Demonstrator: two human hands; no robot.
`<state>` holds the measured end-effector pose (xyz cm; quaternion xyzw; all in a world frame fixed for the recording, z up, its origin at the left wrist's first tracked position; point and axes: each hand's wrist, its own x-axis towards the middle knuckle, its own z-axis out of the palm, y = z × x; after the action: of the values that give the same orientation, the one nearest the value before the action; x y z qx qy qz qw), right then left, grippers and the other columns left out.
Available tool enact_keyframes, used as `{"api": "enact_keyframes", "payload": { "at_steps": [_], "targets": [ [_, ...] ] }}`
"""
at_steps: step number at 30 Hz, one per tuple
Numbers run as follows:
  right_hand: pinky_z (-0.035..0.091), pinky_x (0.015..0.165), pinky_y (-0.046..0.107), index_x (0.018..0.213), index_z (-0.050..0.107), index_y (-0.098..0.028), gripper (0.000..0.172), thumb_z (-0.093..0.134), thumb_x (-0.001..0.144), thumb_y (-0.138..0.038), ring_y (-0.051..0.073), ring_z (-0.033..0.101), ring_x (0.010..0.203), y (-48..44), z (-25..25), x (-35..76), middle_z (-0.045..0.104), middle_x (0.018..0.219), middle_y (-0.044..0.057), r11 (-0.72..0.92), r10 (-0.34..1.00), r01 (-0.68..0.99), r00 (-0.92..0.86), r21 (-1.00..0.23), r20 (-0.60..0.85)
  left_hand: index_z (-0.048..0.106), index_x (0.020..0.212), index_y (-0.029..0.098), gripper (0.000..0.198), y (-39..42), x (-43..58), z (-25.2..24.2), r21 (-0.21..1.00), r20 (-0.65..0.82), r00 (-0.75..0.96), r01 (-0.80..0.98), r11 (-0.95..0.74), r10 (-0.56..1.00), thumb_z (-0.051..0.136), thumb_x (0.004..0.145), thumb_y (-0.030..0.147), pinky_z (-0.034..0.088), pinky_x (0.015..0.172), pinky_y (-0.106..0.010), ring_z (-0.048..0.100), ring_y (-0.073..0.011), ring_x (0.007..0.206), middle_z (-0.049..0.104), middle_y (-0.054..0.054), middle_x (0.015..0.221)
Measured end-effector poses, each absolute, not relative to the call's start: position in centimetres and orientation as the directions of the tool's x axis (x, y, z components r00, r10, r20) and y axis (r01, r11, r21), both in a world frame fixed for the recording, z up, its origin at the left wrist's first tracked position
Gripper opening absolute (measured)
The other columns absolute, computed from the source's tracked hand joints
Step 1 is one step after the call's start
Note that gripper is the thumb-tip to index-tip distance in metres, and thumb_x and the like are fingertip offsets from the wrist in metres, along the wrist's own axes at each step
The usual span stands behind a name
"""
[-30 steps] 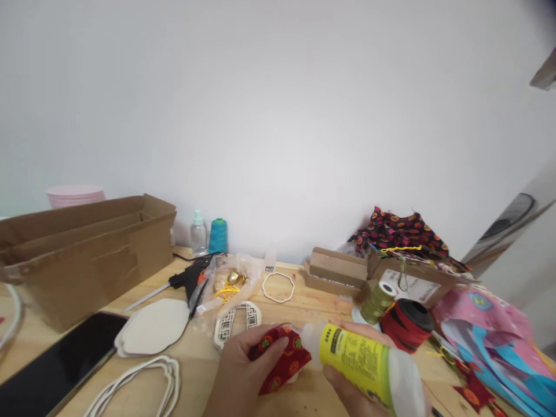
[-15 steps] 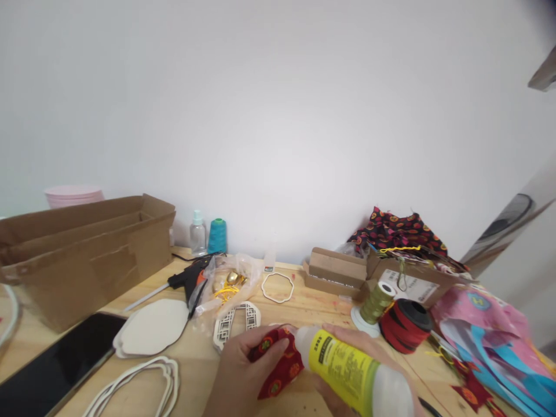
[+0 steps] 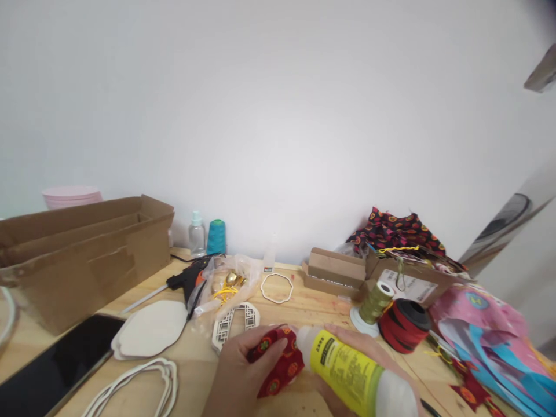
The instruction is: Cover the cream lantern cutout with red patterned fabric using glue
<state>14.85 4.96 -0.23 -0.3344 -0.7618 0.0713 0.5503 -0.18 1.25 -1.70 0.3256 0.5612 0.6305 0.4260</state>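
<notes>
In my left hand (image 3: 241, 370) is a piece of dark red patterned fabric (image 3: 282, 373), pinched between thumb and fingers. My right hand (image 3: 367, 344) is wrapped around a glue bottle (image 3: 347, 368) with a yellow label, tilted so its white top end meets the fabric's right edge. The exact tip of the bottle is hidden there. Just behind my left hand lies a white cut-out lattice frame (image 3: 237, 321). A thin white scalloped outline frame (image 3: 277, 288) lies farther back.
At left are a long cardboard box (image 3: 87, 260), a phone (image 3: 61, 362), white scalloped boards (image 3: 150, 327) and a black glue gun (image 3: 189, 281). At right stand an olive thread spool (image 3: 377, 302), a red ribbon roll (image 3: 403, 325) and pink fabric (image 3: 482, 313).
The view has shifted very slightly. Both hands keep their hold, and the bottle stays against the fabric, turned a little.
</notes>
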Motion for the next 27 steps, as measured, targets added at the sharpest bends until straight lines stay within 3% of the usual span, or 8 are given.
{"api": "enact_keyframes", "payload": {
  "at_steps": [12, 27],
  "targets": [
    [0.050, 0.058, 0.024, 0.090, 0.061, -0.026, 0.033, 0.065, 0.061, -0.040, 0.020, 0.067, 0.063, 4.71, -0.44, 14.95, 0.070, 0.077, 0.002, 0.745, 0.619, 0.461, -0.205, -0.483, 0.758, 0.073, 0.075, 0.020, 0.021, 1.24, -0.10, -1.46, 0.973, -0.080, -0.414, -0.230, -0.019, 0.907, 0.071, 0.056, 0.029, 0.049, 0.054, -0.018, 0.062, -0.0153, 0.063, 0.072, 0.001, 0.068],
    [0.049, 0.055, 0.027, 0.088, 0.061, -0.024, 0.035, 0.062, 0.064, -0.049, 0.021, 0.065, 0.061, 4.46, 0.11, 14.14, 0.069, 0.073, 0.004, 0.765, 0.596, 0.379, -0.111, -0.521, 0.795, 0.073, 0.072, 0.019, 0.019, 1.22, -0.41, -1.15, 0.975, -0.068, -0.419, -0.220, -0.029, 0.905, 0.072, 0.056, 0.028, 0.051, 0.052, -0.018, 0.063, -0.0162, 0.061, 0.071, 0.000, 0.066]
  ]
}}
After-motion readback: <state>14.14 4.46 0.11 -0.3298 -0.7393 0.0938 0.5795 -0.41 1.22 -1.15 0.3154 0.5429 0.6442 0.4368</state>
